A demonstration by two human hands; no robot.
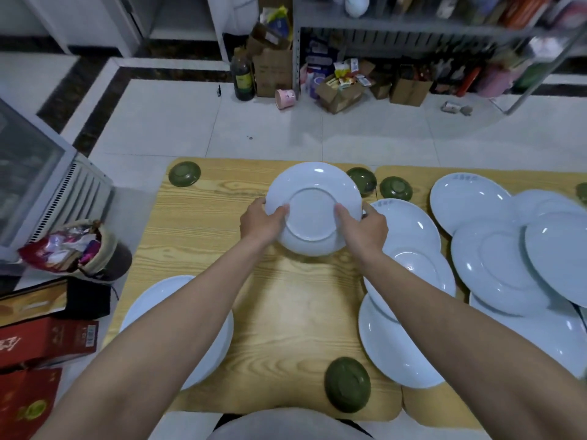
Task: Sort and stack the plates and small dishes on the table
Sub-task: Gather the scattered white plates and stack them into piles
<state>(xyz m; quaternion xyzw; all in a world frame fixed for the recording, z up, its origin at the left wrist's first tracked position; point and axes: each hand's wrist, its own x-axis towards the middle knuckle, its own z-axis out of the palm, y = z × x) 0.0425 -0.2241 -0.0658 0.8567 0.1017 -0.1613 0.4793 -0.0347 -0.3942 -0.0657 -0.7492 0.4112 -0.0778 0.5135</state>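
Both my hands hold one white plate [313, 185] above the middle of the wooden table [203, 223], its underside and foot ring turned towards me. My left hand [262, 222] grips its left rim and my right hand [365, 225] grips its right rim. Several more white plates lie overlapping on the right [495, 268], and one white plate [152, 300] sits at the near left under my left forearm. Small green dishes lie upside down: one at the far left corner [184, 174], two behind the held plate [395, 188], one at the near edge [347, 384].
Red boxes [47, 341] and a full bin [95, 252] stand on the floor left of the table. A white appliance [41, 192] is at the far left. Cardboard boxes, a dark bottle [243, 74] and metal shelving [413, 27] line the far wall.
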